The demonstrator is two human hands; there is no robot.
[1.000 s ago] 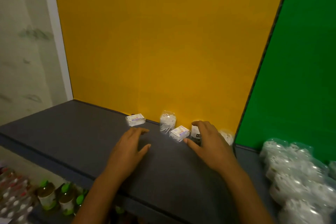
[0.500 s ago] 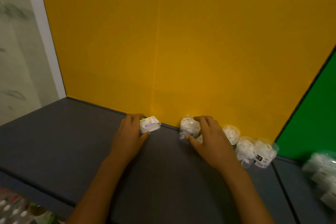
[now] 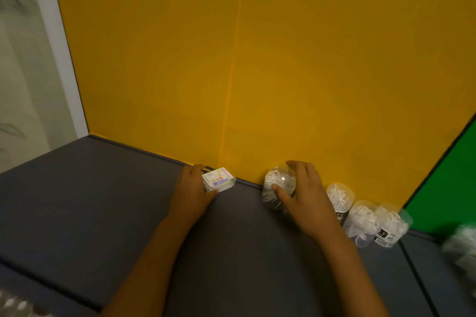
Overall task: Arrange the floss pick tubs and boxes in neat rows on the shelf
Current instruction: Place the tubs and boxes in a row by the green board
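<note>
On the dark grey shelf point(image 3: 90, 201), a small clear floss pick box point(image 3: 219, 179) with a white printed label stands against the yellow back wall. My left hand point(image 3: 192, 193) grips it from its left side. A clear round tub point(image 3: 278, 188) full of white floss picks stands to the right, with my right hand point(image 3: 304, 195) closed around it, thumb on the front and fingers over the top. Three more clear tubs point(image 3: 340, 198) point(image 3: 360, 219) point(image 3: 391, 224) trail off to the right along the wall, some with black labels.
The yellow wall point(image 3: 257, 59) backs the shelf and a green panel point(image 3: 450, 188) stands at the right. A blurred heap of clear tubs point(image 3: 461, 247) lies at the far right edge. A seam point(image 3: 417, 278) divides the shelf on the right.
My left hand has reached the box and closed on it. My right hand has moved from the boxes to the round tub and gripped it. The view has shifted left and upward.
</note>
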